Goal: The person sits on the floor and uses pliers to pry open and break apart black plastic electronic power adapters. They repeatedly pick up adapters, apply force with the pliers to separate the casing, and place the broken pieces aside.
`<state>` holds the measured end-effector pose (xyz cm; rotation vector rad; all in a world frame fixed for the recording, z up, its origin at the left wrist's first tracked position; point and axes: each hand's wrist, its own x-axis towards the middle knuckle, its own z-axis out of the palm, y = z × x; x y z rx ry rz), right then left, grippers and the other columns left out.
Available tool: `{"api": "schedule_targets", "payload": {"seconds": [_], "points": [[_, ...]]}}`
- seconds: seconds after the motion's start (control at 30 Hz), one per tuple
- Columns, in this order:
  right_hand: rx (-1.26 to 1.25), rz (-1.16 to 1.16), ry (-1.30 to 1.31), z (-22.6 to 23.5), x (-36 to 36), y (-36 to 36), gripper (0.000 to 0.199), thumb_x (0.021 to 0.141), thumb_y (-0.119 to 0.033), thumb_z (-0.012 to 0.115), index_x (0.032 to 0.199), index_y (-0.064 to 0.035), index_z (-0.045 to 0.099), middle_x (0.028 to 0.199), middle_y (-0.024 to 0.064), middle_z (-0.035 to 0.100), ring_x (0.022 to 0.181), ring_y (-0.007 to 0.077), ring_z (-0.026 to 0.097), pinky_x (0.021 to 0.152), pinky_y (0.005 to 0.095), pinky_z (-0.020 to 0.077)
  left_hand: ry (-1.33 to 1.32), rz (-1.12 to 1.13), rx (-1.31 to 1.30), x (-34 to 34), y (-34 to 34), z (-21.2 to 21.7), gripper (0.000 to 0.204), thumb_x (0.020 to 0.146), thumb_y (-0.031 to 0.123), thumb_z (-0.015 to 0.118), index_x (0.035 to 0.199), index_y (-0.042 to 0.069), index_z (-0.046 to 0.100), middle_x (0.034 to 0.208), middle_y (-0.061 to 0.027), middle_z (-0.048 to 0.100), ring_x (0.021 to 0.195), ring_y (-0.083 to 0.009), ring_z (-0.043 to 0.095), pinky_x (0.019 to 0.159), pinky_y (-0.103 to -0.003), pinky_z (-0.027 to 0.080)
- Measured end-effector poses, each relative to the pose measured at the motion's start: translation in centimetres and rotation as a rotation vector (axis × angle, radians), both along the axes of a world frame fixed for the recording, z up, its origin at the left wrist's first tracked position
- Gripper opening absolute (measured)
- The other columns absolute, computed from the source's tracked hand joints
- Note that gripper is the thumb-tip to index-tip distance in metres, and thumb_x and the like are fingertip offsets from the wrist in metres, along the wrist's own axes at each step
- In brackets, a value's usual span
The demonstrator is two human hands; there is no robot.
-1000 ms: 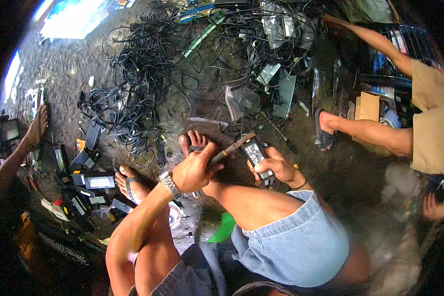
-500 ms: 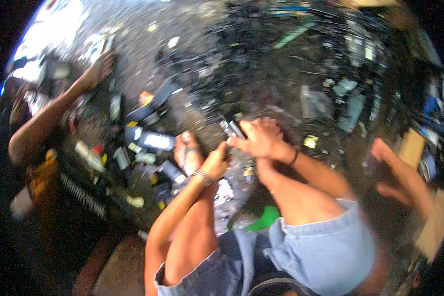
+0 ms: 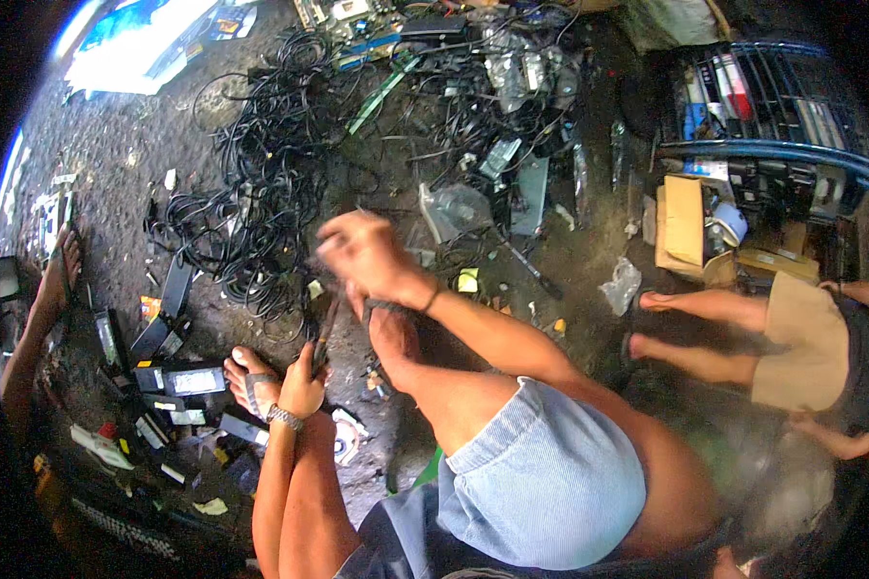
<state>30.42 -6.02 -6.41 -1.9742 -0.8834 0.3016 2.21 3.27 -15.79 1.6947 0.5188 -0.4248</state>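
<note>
My left hand (image 3: 304,391), with a metal watch on its wrist, is closed around a dark, slim, stick-like thing (image 3: 328,323) that points up from the fist; its kind is not clear. My right hand (image 3: 372,253) is up and to the right of it, above my right foot. Its fingers look curled in, slightly blurred, and what they may hold is hidden. Beyond my right hand lies a large tangle of black cables (image 3: 261,183) on the dirt ground. Near my left foot lies a flat black-and-white device (image 3: 193,381).
Small electronic scraps and dark boxes (image 3: 172,289) lie at the left, near another person's foot (image 3: 66,261). Clear plastic (image 3: 454,212) and a grey panel (image 3: 531,193) lie ahead. At right are a cardboard box (image 3: 681,222), a blue metal rack (image 3: 772,150) and a person in tan shorts (image 3: 801,338).
The view has swung right, bringing the rack and the person in tan shorts into fuller sight. My hands have moved apart, the right one rising away from the left.
</note>
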Motion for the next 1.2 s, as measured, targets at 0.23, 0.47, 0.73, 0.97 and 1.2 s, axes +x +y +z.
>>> {"api": "schedule_targets", "payload": {"seconds": [0.23, 0.47, 0.73, 0.97, 1.2], "points": [[-0.586, -0.998, -0.154, -4.7, 16.1, -21.2, 0.05, 0.074, -0.044, 0.086, 0.1, -0.0029, 0.074, 0.099, 0.0191, 0.076, 0.093, 0.0385, 0.072, 0.083, 0.0473, 0.0557, 0.02, 0.013, -0.128, 1.7, -0.6, -0.9, 0.044, 0.099, -0.006, 0.054, 0.142, -0.001, 0.048, 0.087, -0.0074, 0.065, 0.078, -0.0152, 0.066, 0.063, -0.03, 0.055], [-0.827, -0.96, -0.031, -1.8, 19.8, -16.1, 0.072, 0.069, -0.069, 0.081, 0.089, -0.0001, 0.079, 0.099, 0.0251, 0.077, 0.095, 0.0423, 0.074, 0.082, 0.0501, 0.0579, -0.004, 0.05, -0.119, -0.1, -0.1, -2.4, 0.053, 0.098, -0.009, 0.056, 0.148, -0.004, 0.043, 0.094, -0.0079, 0.066, 0.077, -0.0147, 0.065, 0.063, -0.029, 0.054], [-0.813, -0.721, 0.158, -0.6, 17.1, -20.4, 0.066, 0.063, -0.046, 0.092, 0.106, 0.002, 0.075, 0.107, 0.0232, 0.077, 0.101, 0.0376, 0.075, 0.089, 0.0456, 0.0575, 0.011, 0.039, -0.065, 2.1, -0.5, -0.3, 0.055, 0.09, 0.002, 0.067, 0.14, -0.009, 0.048, 0.09, -0.0257, 0.072, 0.087, -0.0403, 0.073, 0.076, -0.046, 0.055], [-0.07, -0.472, 0.771, 5.8, 1.9, -21.6, 0.027, 0.084, -0.009, 0.083, 0.104, -0.0001, 0.067, 0.092, 0.0125, 0.073, 0.077, 0.0227, 0.072, 0.071, 0.0371, 0.06, -0.15, -0.001, 0.132, 2.1, -0.3, 3.0, 0.042, 0.083, -0.001, 0.065, 0.124, -0.006, 0.056, 0.094, -0.0297, 0.066, 0.094, -0.0515, 0.064, 0.082, -0.052, 0.051], [0.053, -0.276, 1.272, 10.3, -4.1, -16.1, 0.018, 0.089, -0.009, 0.078, 0.098, 0.0012, 0.066, 0.077, 0.0084, 0.067, 0.068, 0.0192, 0.066, 0.057, 0.0337, 0.0514, -0.303, -0.119, -0.173, 3.9, 0.7, 6.1, 0.037, 0.079, -0.003, 0.064, 0.116, -0.001, 0.064, 0.108, -0.0215, 0.062, 0.108, -0.0427, 0.06, 0.096, -0.046, 0.048]]}}
